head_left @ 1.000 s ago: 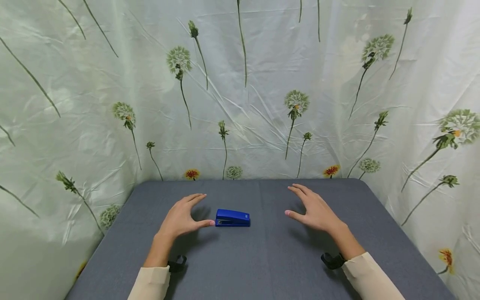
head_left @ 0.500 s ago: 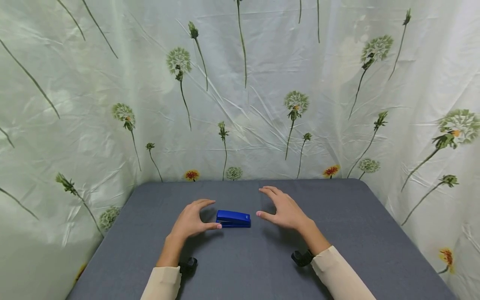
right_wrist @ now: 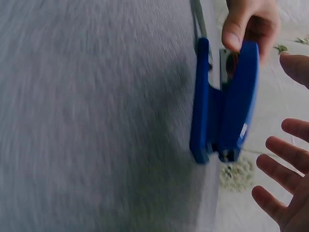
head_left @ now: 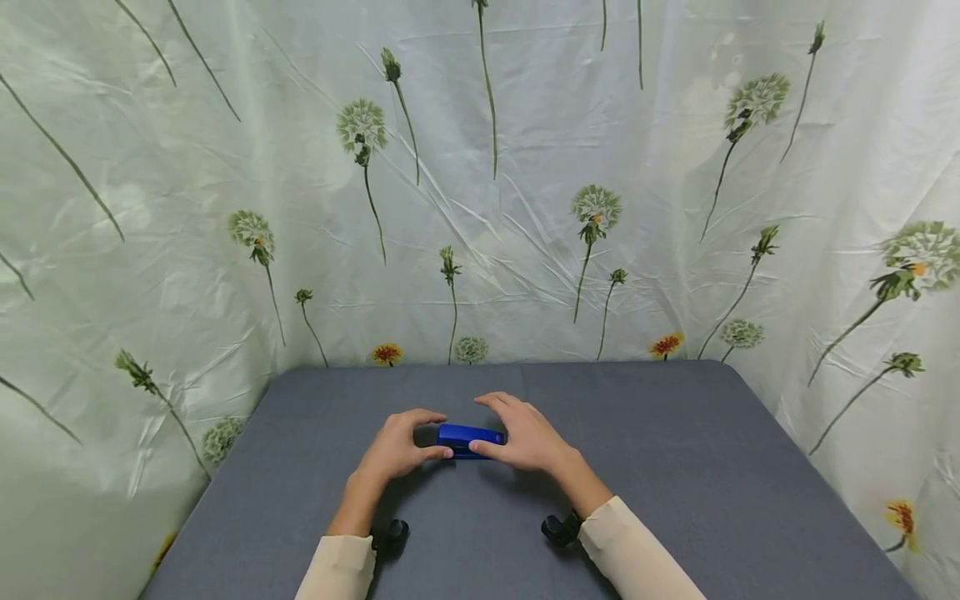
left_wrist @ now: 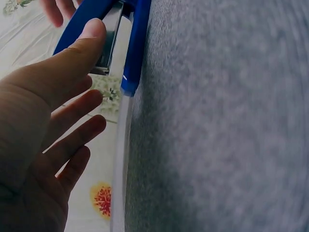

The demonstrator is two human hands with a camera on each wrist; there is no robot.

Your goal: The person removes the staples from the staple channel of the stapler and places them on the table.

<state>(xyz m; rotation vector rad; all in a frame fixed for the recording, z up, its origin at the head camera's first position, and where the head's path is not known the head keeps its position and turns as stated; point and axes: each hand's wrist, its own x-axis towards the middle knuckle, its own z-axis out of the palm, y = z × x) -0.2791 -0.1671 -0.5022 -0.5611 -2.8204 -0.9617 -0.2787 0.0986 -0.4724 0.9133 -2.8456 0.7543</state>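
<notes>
A blue stapler [head_left: 468,435] lies on the grey table, its top arm raised at an angle over its base. My left hand [head_left: 397,443] is at its front end, thumb along the near side. In the left wrist view the thumb [left_wrist: 84,46] overlaps the stapler's top arm, while the fingers [left_wrist: 82,128] stay spread beyond its tip. My right hand [head_left: 528,435] reaches around the rear end, its thumb in front of the stapler in the head view. The right wrist view shows its fingers [right_wrist: 285,150] spread and apart from the stapler.
The grey cloth-covered table [head_left: 675,450] extends to both sides and toward me. A pale curtain [head_left: 510,250] printed with dandelions hangs right behind its far edge and along the sides. Black bands [head_left: 562,529] sit on both wrists.
My right hand has moved left by a wide stretch to the stapler's rear end. My left hand has shifted slightly right, around the front end. The stapler has stayed in place.
</notes>
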